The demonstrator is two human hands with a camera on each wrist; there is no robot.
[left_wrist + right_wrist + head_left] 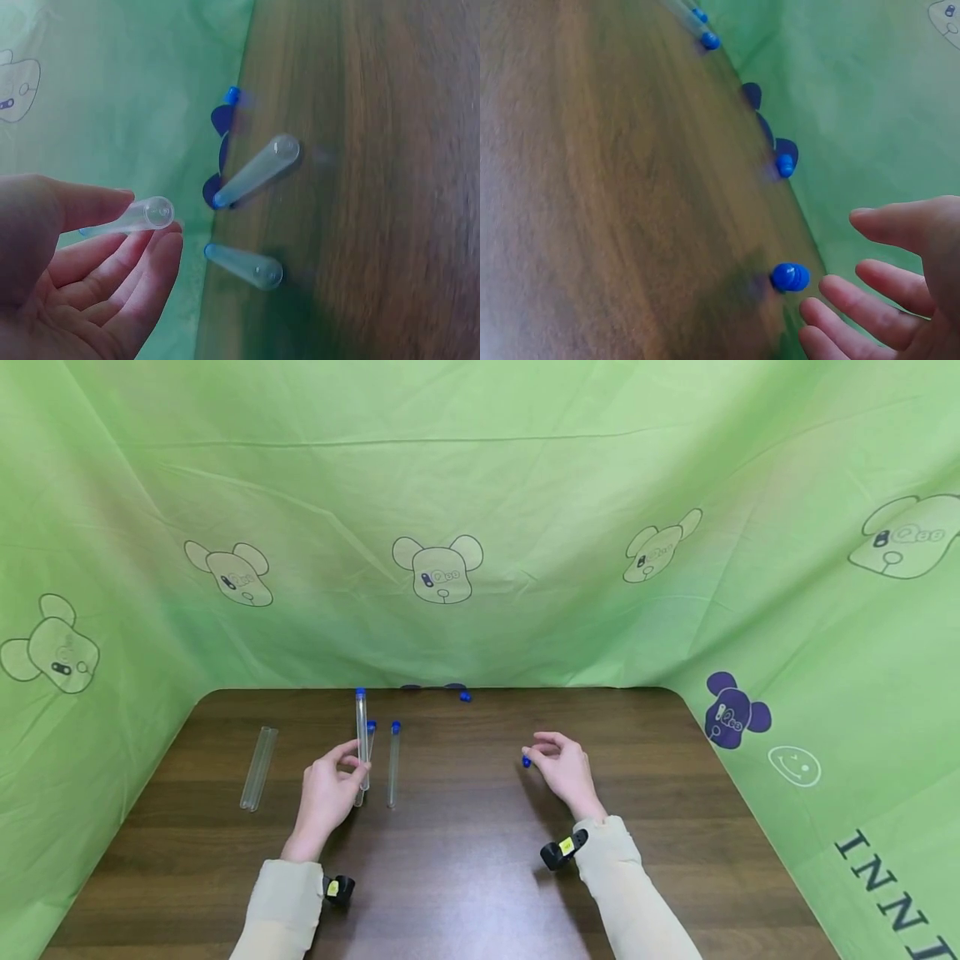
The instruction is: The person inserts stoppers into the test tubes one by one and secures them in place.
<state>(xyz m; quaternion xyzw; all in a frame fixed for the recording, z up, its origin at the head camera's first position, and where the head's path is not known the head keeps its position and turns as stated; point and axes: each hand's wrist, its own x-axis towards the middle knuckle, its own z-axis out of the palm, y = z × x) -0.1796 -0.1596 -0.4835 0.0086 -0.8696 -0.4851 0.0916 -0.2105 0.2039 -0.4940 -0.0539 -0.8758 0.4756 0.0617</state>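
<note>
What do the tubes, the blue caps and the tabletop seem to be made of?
Tubes: smooth and see-through, probably clear plastic, though glass is possible.
Caps: likely molded plastic, judging by the even blue and slight shine.
Tabletop: brown wood grain with a soft sheen; real wood or laminate, I can't tell.

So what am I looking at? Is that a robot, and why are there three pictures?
No robot here: these are a person's bare hands! The big picture comes from a camera on the person's head, looking forward and down. The other two come from little wrist cameras, one for each hand. The left hand holds a blue-capped tube. On the brown table lie two more capped tubes and, over to the left, some clear tubes without blue caps. One loose blue cap is near the far edge; a nearer blue cap is close to the right hand, which isn't gripping it.
</note>
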